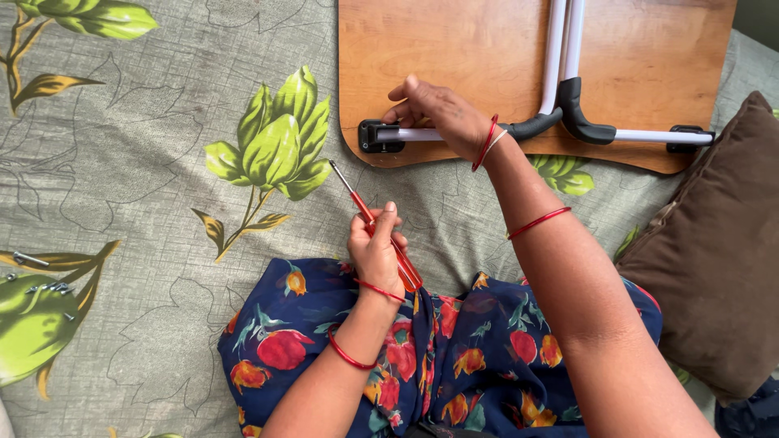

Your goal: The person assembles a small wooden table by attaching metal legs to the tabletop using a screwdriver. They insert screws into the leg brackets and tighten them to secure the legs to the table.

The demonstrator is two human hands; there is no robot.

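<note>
No packages, labels, signs or screens.

Green leaf-print bedsheet, brown cushion at right, small loose screws at far left.

Bed covering: grey-green sheet printed with large green leaves. Brown cushion at right edge. Even daylight, soft shadows.
</note>
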